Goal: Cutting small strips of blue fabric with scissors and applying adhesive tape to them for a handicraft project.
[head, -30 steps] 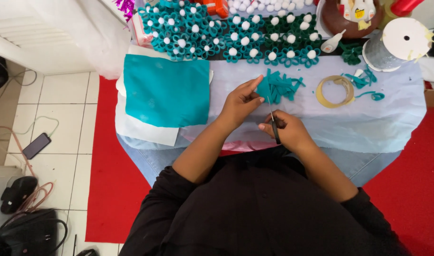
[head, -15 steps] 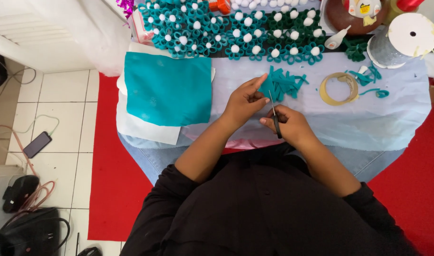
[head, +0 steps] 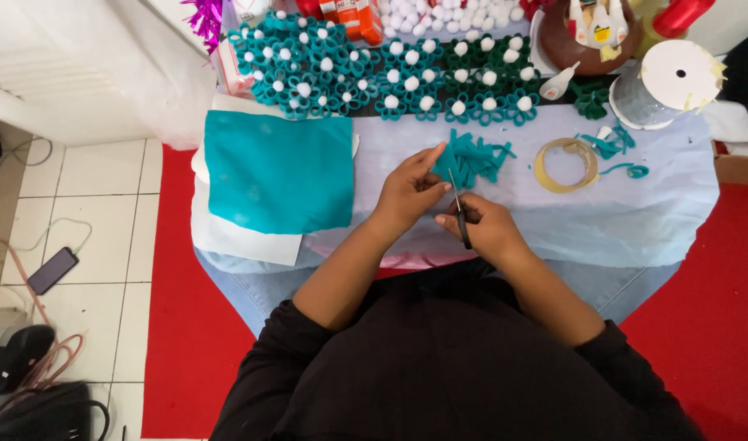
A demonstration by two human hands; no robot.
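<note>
Felt strips [head: 472,157] (teal, floppy) pinched by left hand [head: 408,194]; right hand [head: 481,229] grips scissors [head: 459,209].

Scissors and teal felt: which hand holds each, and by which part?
Right hand grips the scissors by the handles; left hand pinches the teal felt piece at its near edge.

One flat square sheet of teal felt [head: 280,171] lies on the table, beside one beige ring of tape [head: 565,165] and one pair of dark-handled scissors [head: 459,212]. One white ribbon spool [head: 674,79] stands near one heap of cut teal felt strips [head: 472,157]. Roughly thirty teal and green felt flowers with white pompom centres [head: 390,69] lie in rows, too crowded for a sure count.
</note>
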